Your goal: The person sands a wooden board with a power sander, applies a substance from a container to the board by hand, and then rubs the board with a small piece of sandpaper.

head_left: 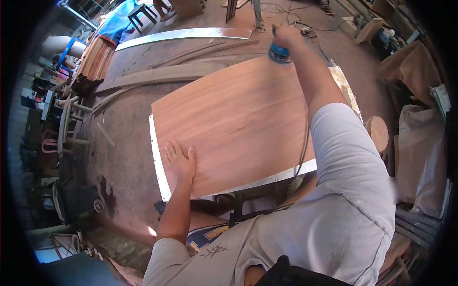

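A large reddish-brown wooden panel [234, 124] lies in front of me, with white strips [160, 162] showing along its left and near edges. My left hand [182, 161] rests flat on the panel's near left part, fingers spread. At the far right corner, my right hand [287, 36] is wrapped round the top of a blue electric sander [279, 53]. The sander's round base sits on the panel at its far edge. A dark cord [305, 143] runs down across the panel's right side, beside my right arm.
Beyond the panel, long wooden planks [157, 76] and a shiny metal-faced strip [186, 35] lie on the floor. A dark stool [141, 15] stands at the far left. To the right are a round wooden piece [377, 133] and plastic-covered material [420, 157]. Cables [298, 21] trail behind the sander.
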### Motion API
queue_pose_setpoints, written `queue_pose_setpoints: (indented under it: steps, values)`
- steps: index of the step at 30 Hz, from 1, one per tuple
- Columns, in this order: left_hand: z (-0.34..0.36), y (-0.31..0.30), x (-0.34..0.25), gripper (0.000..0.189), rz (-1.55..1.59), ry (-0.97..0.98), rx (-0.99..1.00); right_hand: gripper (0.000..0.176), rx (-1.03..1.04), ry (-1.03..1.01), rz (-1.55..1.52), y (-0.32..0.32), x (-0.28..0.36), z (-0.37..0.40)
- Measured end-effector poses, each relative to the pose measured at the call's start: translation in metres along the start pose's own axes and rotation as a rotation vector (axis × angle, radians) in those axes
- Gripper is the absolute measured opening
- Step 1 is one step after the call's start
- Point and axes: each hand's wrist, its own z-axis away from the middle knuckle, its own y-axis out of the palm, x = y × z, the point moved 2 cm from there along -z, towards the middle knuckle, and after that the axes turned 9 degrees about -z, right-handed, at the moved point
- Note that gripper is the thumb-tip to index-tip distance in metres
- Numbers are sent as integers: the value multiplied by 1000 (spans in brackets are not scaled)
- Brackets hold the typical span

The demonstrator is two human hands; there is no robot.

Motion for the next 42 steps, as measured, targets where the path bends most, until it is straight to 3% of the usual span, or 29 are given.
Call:
queue_pose_setpoints:
  steps: [9,15,25,34,42]
  values:
    - [0,-3,-1,77,-17,-7,13,62,-15,18,86,-9,-54,18]
    - [-1,-6,-4,76,-45,-25,48,59,60,-55,122,-12,-11,53]
    - [-1,-5,-2,76,23,-42,43,56,80,-385,53,26,204,78]
    - [-1,-2,0,76,50,-26,51,52,185,-563,-40,67,412,119]
    - [2,-8,1,72,122,1,-6,47,213,-702,-178,91,516,156]
